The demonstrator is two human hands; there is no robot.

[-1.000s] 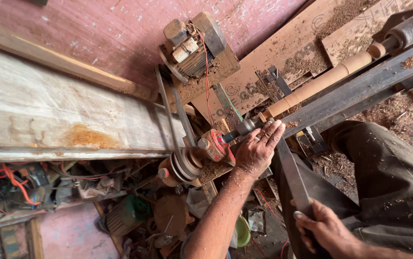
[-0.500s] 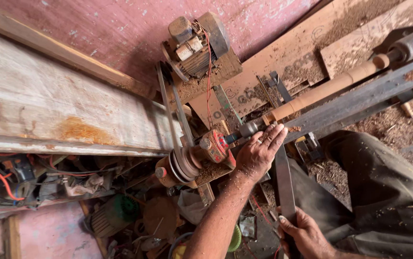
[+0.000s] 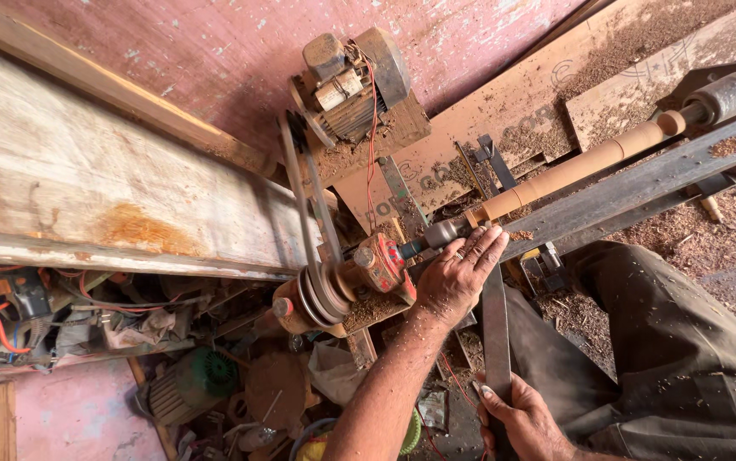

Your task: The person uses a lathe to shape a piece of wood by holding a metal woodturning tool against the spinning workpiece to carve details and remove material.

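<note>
A pale round wooden spindle (image 3: pixel 573 169) is mounted on a lathe, between a drive spindle (image 3: pixel 441 232) and a tailstock (image 3: pixel 731 94). My left hand (image 3: pixel 458 275) lies on the steel rail (image 3: pixel 641 183) beside the drive end. Its fingers are stretched flat over the upper end of a long flat steel chisel (image 3: pixel 496 337). My right hand (image 3: pixel 522 420) grips the chisel's lower end near the bottom edge. The chisel's tip is hidden under my left palm.
A belt (image 3: pixel 304 192) runs from an electric motor (image 3: pixel 355 81) to a stepped pulley (image 3: pixel 317 294) at the red headstock (image 3: pixel 385 265). A wide wooden plank (image 3: pixel 86 188) lies at left. Wood shavings (image 3: pixel 709 239) cover the ground. My trouser leg (image 3: pixel 667 341) is at right, clutter and wires (image 3: pixel 9 307) below left.
My left hand stays at the drive end. My right hand has shifted a little left in view with the chisel, and the view has moved slightly.
</note>
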